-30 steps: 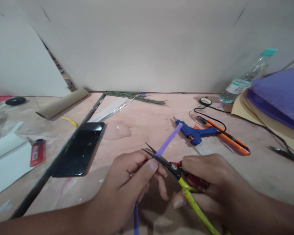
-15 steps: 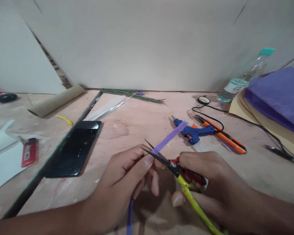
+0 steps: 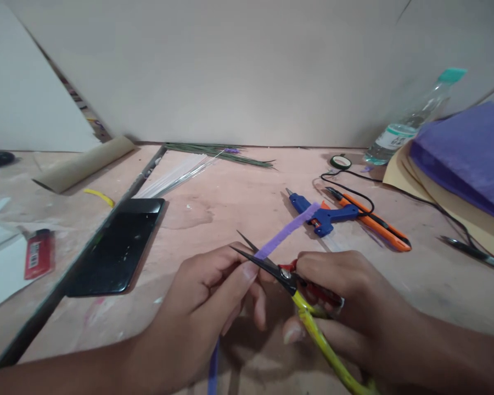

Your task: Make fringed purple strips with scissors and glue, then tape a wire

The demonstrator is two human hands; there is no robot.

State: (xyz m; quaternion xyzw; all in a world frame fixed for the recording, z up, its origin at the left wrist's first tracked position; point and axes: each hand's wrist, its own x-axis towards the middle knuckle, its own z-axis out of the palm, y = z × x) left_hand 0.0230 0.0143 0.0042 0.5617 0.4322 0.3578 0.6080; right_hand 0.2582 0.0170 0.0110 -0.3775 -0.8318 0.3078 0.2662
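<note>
My left hand (image 3: 208, 307) is closed in a pinch on a long purple paper strip (image 3: 288, 230), which runs up and right from my fingers and also hangs down below them. My right hand (image 3: 346, 299) grips a pair of scissors (image 3: 267, 263) with red and yellow-green handles. The dark blades stand apart, with the strip lying between them just past my left thumb.
A blue glue gun (image 3: 323, 214), an orange cutter (image 3: 374, 225) and a black cord lie beyond the hands. A black phone (image 3: 115, 252), a red lighter (image 3: 37, 253) and a cardboard tube (image 3: 82, 163) are on the left. A water bottle (image 3: 411, 123) and purple paper stack (image 3: 465, 153) sit right.
The strip's free end has twisted and shifted slightly between frames. Both hands keep the same grip, with the scissor blades still apart around the strip. The view has drifted a little.
</note>
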